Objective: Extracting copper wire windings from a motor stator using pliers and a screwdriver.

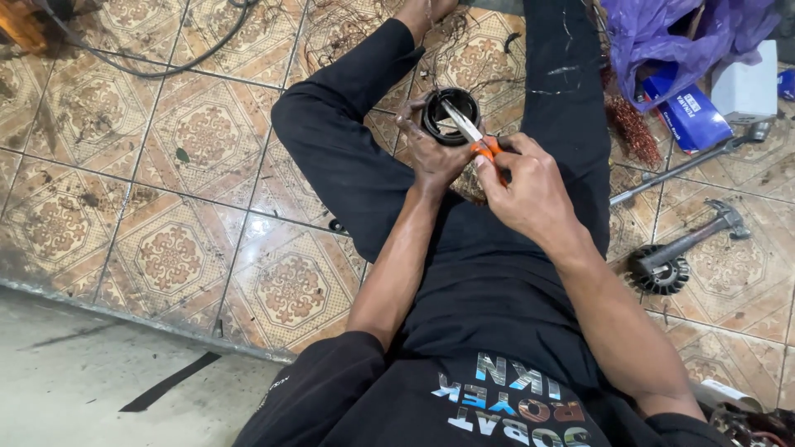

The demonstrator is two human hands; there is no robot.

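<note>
A person in black sits on a patterned tile floor (174, 248), legs stretched toward the top of the frame, and works over the lap just above the centre. The left hand (432, 153) is closed around a black ring (451, 116), a short round shell with an open middle, held from below and from its left side so the opening faces the camera. The right hand (526, 186) is closed on the orange handles of a pair of scissors (472, 132); the pale blades run up and to the left from the hand and lie across the ring's opening, their tips inside it. Whether the blades are parted or shut cannot be told. The two hands touch or nearly touch at the handles, right of the ring.

In the upper right corner lies a purple plastic bag (662, 33), with a blue box (687, 112) just below it and a white box (745, 87) beside that. A bundle of copper wire (633, 128) lies left of the blue box, against the right leg. Below these a long metal rod (687, 165) slants across the tiles, and lower still, at the right edge, a hammer (704, 232) rests with its handle end touching a dark toothed wheel (661, 271). A dark cable (157, 66) loops across the upper left of the frame. Loose thin wire (339, 33) is strewn at top centre near the feet. A bare concrete strip (99, 381) fills the lower left
</note>
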